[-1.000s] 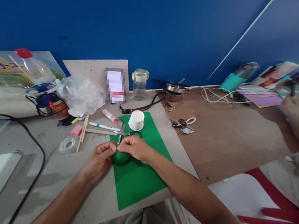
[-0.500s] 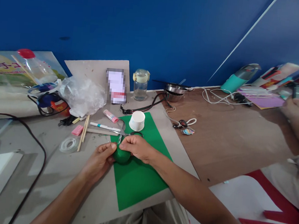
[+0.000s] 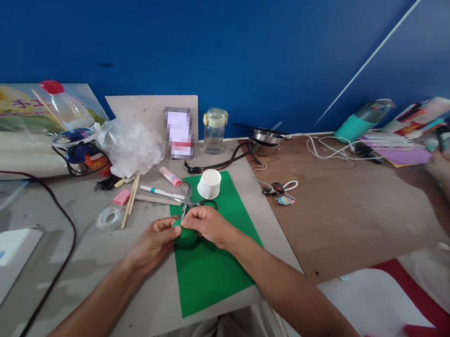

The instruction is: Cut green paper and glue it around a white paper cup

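Observation:
A rounded green object (image 3: 187, 237) is held between both hands over a green sheet (image 3: 217, 271). My left hand (image 3: 159, 238) grips its left side, thumb on top. My right hand (image 3: 208, 225) pinches its upper edge with thumb and fingers. Just beyond the hands lie scissors (image 3: 194, 203), partly hidden behind the right hand. A white paper cup (image 3: 209, 184) stands on the far part of the sheet. Left of it are a white pen (image 3: 161, 191), a pink-capped tube (image 3: 170, 176) and thin wooden sticks (image 3: 130, 202).
A tape roll (image 3: 109, 218) and pink block (image 3: 122, 197) lie at left, near a crumpled plastic bag (image 3: 129, 148). Behind stand a phone (image 3: 178, 133) and lidded jar (image 3: 214, 131). Keys (image 3: 277, 189) lie on the brown table; another person's hand (image 3: 447, 168) is at far right.
The whole view has shifted slightly, moving the scene a little to the right. My left thumb has moved further over the green object's top. Both hands still hold it.

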{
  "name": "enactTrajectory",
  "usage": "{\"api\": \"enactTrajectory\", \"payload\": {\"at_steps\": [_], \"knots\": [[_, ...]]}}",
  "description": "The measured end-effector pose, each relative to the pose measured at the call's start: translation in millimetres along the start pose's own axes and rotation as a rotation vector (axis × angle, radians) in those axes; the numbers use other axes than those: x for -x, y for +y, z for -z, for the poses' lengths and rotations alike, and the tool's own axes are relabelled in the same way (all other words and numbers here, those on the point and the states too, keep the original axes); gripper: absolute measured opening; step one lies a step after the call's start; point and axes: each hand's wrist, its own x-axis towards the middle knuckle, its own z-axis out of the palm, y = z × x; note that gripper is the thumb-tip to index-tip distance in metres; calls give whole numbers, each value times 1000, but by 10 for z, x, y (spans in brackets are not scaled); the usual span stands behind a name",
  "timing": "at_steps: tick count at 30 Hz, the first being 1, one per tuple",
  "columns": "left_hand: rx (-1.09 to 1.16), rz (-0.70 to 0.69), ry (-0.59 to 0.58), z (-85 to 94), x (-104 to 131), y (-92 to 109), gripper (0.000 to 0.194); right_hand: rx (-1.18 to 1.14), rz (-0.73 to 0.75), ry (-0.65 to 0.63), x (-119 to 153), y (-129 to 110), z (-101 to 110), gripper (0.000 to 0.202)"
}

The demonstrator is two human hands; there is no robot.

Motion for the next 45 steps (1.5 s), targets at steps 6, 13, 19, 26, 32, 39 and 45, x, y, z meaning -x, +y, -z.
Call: {"api": "enactTrajectory", "payload": {"at_steps": [6, 13, 19, 26, 32, 39, 45], "knots": [[-22, -15, -33, 4, 4, -4, 22, -8, -8, -11, 0, -8, -2, 42], [-29, -6, -30, 11, 1, -15, 23, 5, -14, -8, 6, -8, 7, 42], [-13, 7, -45, 20, -12, -10, 27, -50, -51, -20, -3, -5, 29, 45], [52, -4, 4, -18, -2, 26, 37, -118, -94, -36, 2, -32, 50, 45], [71, 28, 34, -16, 1, 16, 43, -158, -120, -101, -1, -9, 57, 45], [41, 45, 9, -7, -5, 24, 37, -122, -151, -120, 31, -64, 54, 43], [17, 45, -18, -40, 24, 57, 36, -136, -171, -146, 39, -67, 61, 45]]}}
